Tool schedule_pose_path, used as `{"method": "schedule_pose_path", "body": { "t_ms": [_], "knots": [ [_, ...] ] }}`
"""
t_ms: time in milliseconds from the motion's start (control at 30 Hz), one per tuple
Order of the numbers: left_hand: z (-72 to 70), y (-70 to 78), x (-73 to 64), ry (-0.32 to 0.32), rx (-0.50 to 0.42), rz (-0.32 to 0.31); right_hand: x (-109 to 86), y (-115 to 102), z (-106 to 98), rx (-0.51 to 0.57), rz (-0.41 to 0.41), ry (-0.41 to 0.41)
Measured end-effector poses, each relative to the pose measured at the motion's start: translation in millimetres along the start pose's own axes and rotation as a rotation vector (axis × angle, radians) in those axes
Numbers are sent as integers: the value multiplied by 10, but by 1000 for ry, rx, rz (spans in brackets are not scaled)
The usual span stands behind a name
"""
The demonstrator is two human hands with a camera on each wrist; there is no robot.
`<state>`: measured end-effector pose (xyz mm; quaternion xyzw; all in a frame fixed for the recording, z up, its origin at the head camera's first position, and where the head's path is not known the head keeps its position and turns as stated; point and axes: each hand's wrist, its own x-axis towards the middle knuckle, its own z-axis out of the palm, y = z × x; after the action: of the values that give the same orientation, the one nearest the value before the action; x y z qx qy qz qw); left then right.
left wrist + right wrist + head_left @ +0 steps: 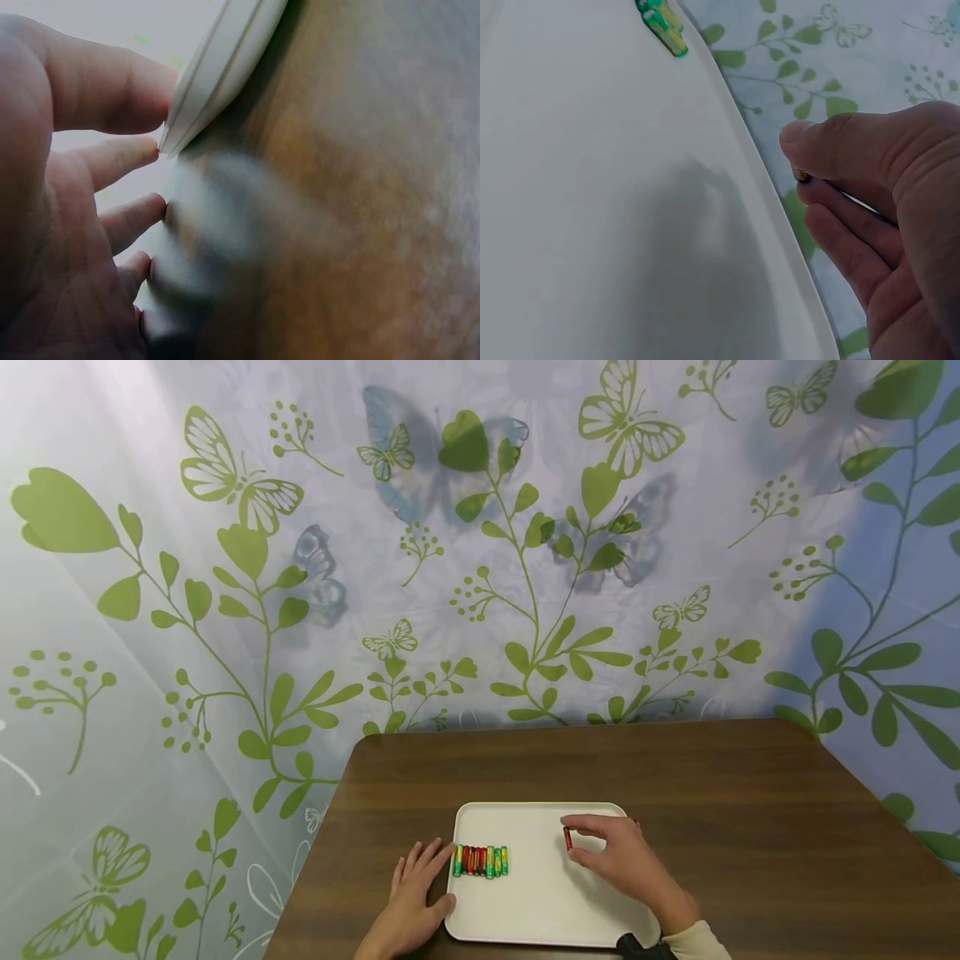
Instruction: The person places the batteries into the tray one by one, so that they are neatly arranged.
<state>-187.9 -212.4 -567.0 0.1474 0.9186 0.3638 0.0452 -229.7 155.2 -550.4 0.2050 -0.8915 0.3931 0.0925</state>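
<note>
My right hand [618, 856] is above the right half of a white tray [525, 918], pinching a small red battery [567, 838] between thumb and fingers. Only the end of that battery [802, 175] shows in the right wrist view; the thumb and fingertips cover the rest. At the tray's left side lies a row of several red and green-yellow batteries [480, 861], side by side. My left hand [412, 897] rests at the tray's left edge with its fingers spread. In the left wrist view, digits of that hand [75, 165] touch the tray rim [217, 82].
Under the tray is a brown wooden table [750, 827], which extends beyond it on both sides and behind. A pale curtain-like backdrop [480, 568] with green leaves and butterflies rises behind the table. A dark strap [641, 948] shows at the right wrist.
</note>
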Motion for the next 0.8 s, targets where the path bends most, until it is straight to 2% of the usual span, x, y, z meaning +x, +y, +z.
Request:
{"method": "schedule_pose_path", "body": {
  "t_ms": [100, 300, 500, 733, 800],
  "knots": [
    [-10, 2, 8, -9, 7, -16, 24, -45, 114, 10, -31, -11],
    [3, 9, 1, 13, 17, 10, 56, -122, 308, 50, -52, -33],
    [-10, 9, 30, -7, 25, -16, 120, -211, 471, 81, -103, -17],
    [-1, -6, 35, -7, 18, 1, 181, -264, 647, 114, -120, -92],
    [5, -6, 35, -3, 20, 9, 198, -278, 688, 92, -127, -104]
  ]
}}
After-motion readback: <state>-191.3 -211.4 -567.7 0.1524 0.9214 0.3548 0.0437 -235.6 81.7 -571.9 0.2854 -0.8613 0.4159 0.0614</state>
